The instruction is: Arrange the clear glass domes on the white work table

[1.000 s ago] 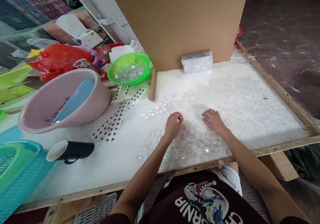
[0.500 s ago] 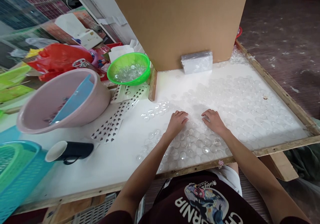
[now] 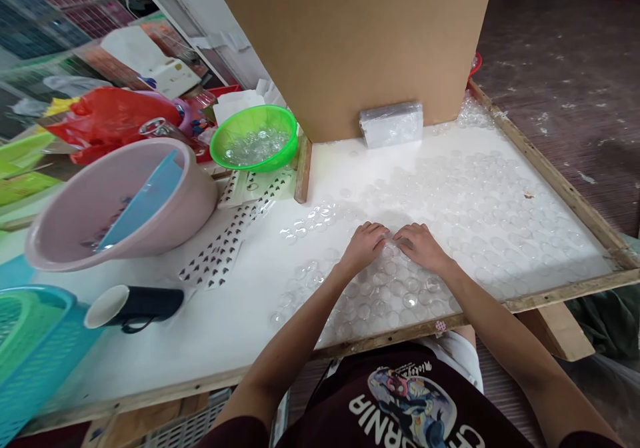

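Note:
Many clear glass domes [image 3: 480, 201] lie spread over a white board [image 3: 240, 315] with a wooden rim. My left hand [image 3: 367, 246] rests palm down on the domes near the board's middle, fingers bent and pinched toward the right. My right hand [image 3: 421, 246] lies just beside it, fingers curled toward the left, so the fingertips of both hands nearly meet over one dome [image 3: 391, 247]. What either hand holds is hidden under the fingers.
A tall cardboard box [image 3: 350, 41] stands at the back with a wrapped packet [image 3: 391, 124] against it. To the left sit a green bowl of domes [image 3: 254, 138], a pink basin [image 3: 115, 201], a dark mug on its side [image 3: 133, 305], sticker sheets [image 3: 225, 245] and a teal basket [image 3: 35, 348].
My left hand moved right from a raised pinch down onto the domes. My right hand shifted slightly left, and the fingertips of both hands came together.

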Demonstrator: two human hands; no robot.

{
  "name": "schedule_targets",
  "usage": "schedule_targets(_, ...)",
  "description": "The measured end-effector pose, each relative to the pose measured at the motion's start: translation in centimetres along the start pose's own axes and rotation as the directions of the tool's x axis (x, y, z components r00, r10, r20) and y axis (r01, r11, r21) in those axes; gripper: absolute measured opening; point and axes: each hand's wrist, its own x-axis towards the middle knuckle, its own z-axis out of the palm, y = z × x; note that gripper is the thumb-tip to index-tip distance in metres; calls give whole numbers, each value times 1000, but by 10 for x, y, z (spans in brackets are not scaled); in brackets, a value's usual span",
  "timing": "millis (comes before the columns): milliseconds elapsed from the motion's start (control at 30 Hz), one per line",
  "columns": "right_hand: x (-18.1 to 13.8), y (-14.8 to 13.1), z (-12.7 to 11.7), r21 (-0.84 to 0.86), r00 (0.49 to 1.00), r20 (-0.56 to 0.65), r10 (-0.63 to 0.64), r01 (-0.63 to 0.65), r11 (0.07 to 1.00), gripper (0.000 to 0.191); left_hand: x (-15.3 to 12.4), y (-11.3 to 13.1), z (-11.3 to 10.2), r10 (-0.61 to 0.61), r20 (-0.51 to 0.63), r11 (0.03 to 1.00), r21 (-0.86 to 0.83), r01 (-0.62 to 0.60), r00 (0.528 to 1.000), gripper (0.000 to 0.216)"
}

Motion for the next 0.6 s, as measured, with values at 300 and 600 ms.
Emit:
schedule_targets(300,2,4,1,-47,994,-70,80,-83,995,18,-9,-10,-1,-101,-147,995,9,103,984,23)
schedule_targets(600,-4,-7,4,85,996,49,-68,64,994,8,-33,18,-1,9,37,993,-120,-4,999,21)
